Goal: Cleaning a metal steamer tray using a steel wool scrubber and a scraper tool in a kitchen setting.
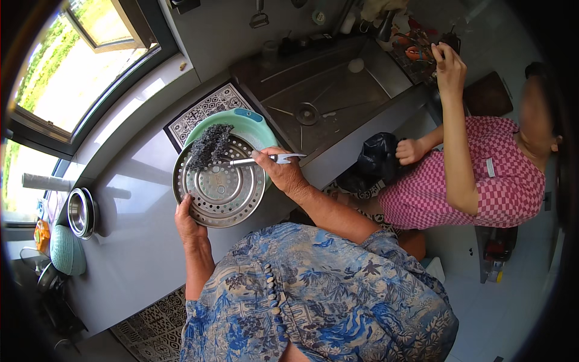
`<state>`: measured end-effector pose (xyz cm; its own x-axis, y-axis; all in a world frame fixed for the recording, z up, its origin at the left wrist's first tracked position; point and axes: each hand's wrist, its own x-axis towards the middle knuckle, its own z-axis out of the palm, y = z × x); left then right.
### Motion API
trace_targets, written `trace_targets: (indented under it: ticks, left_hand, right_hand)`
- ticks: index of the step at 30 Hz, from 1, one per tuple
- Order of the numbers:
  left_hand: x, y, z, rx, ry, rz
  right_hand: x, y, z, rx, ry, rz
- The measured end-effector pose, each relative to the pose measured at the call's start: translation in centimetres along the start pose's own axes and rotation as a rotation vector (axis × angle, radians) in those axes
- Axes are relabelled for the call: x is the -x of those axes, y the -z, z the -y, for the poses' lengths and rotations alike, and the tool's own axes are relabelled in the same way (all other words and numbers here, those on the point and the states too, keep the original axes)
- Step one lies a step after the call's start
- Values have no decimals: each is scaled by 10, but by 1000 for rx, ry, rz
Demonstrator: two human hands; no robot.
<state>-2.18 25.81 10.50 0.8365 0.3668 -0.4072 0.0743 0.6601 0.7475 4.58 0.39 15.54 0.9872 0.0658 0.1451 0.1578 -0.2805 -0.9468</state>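
A round perforated metal steamer tray is held by its rim in my left hand, above a green plastic basin. My right hand grips a scrubbing brush by its metal and grey handle. The brush's dark, mesh-like scouring head rests against the tray's upper left part. Beneath the basin lies a black-and-white patterned mat, partly hidden by the basin and tray.
A metal sink lies beyond the basin. To the right, another person in a checked pink top stands with one arm raised, beside a black plastic bag. Metal bowls and a green basket are on the counter at left.
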Motion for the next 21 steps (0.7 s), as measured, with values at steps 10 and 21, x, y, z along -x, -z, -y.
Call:
trace_targets:
  ticks: [10, 21]
  left_hand:
    - [-13, -2, 5, 106, 81, -24]
    - [-15, -7, 0, 167, 94, -20]
  right_hand:
    - [-15, 15, 9, -602, -525, 23]
    - [-75, 109, -13, -1139, -505, -269]
